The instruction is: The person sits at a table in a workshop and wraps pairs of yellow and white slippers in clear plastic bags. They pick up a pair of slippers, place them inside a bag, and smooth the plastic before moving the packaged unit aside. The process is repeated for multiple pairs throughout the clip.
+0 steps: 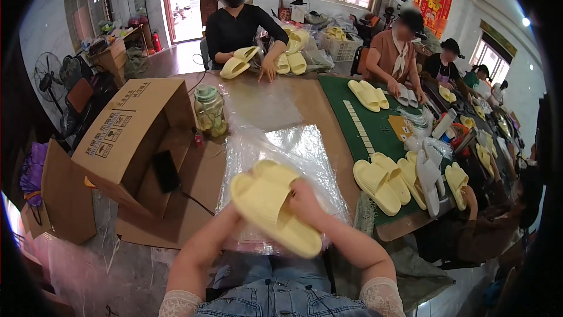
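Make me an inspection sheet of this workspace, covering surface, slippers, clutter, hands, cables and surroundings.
Surface: brown table, green mat on the right.
Job's things: yellow slippers, slightly blurred, held above shiny clear plastic; more slippers on the mat.
Clutter: open cardboard box with a phone at its opening; glass jar, small bottle.
Hands: right hand grips the slippers; left hand mostly hidden behind them, grip unclear.
Cables: black cable lying near the phone.
Surroundings: co-worker in black across the table, others along the right; standing fan at far left.
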{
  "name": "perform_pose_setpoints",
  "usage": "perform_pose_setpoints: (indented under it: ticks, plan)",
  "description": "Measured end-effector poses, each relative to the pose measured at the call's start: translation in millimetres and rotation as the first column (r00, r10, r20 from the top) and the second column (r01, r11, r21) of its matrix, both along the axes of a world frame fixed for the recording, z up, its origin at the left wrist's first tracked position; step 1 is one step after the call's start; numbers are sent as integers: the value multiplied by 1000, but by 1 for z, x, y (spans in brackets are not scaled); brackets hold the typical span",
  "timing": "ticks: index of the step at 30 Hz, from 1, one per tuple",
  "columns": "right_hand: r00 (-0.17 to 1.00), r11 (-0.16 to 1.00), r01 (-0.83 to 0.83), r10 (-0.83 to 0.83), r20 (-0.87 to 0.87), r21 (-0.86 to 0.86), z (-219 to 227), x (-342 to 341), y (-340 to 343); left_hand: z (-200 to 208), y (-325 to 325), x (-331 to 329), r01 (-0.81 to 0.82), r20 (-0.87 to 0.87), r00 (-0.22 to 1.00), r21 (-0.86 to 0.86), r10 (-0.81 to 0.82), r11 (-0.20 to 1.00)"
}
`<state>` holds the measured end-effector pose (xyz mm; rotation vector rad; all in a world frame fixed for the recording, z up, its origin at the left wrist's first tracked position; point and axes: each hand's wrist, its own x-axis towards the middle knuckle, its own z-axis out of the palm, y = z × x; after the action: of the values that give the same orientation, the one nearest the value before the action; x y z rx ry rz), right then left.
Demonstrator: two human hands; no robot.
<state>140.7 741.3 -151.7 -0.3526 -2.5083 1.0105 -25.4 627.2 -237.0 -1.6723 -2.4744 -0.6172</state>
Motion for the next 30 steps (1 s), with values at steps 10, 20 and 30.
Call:
perform_pose_setpoints:
  ticks: [10, 20, 30]
  plan:
    - [925, 929, 369, -369, 96, 17, -95, -33, 131, -7, -19, 16, -118, -144, 982, 21, 119, 993]
    - [812, 807, 359, -518, -270, -470, -86, 36, 131, 25, -32, 85, 226, 48, 974, -159, -221, 961]
    - [890, 612, -14, -353, -289, -790, 21, 147, 21, 22, -14, 70, 150, 218, 960, 127, -175, 980]
